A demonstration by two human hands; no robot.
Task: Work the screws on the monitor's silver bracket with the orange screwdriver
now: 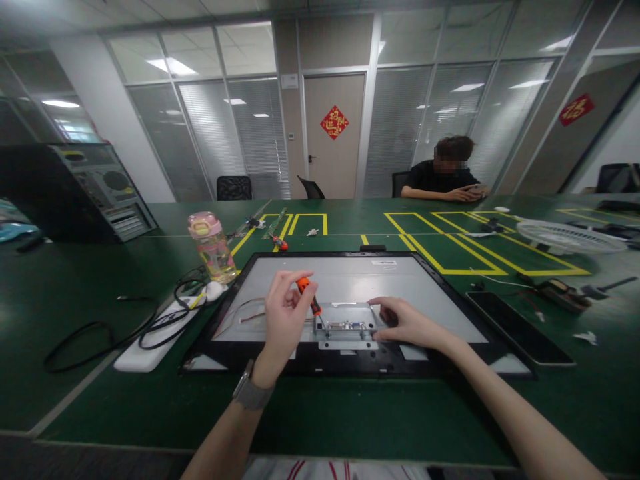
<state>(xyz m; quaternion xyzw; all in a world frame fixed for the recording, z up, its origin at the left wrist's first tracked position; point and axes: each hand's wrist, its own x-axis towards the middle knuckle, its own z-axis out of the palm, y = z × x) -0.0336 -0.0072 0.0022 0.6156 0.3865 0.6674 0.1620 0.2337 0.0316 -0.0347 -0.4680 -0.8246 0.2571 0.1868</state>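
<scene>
A monitor panel (425,287) with a grey metal back and black frame lies flat on the green table. On its near middle part sits a metal bracket (350,320) with a row of video ports. My left hand (287,307) is closed around an orange and black screwdriver (310,293), whose shaft slants down to the bracket's left side. My right hand (407,323) grips the bracket's right edge between thumb and fingers. Thin wires (245,310) run across the panel left of my left hand.
Left of the panel are a white power strip (145,347), black cables (95,347) and a pink-lidded bottle (213,247). A computer case (85,193) stands farther left. To the right lie a dark slab-like panel (520,327) and a white fan grille (570,237). A person (445,170) sits across.
</scene>
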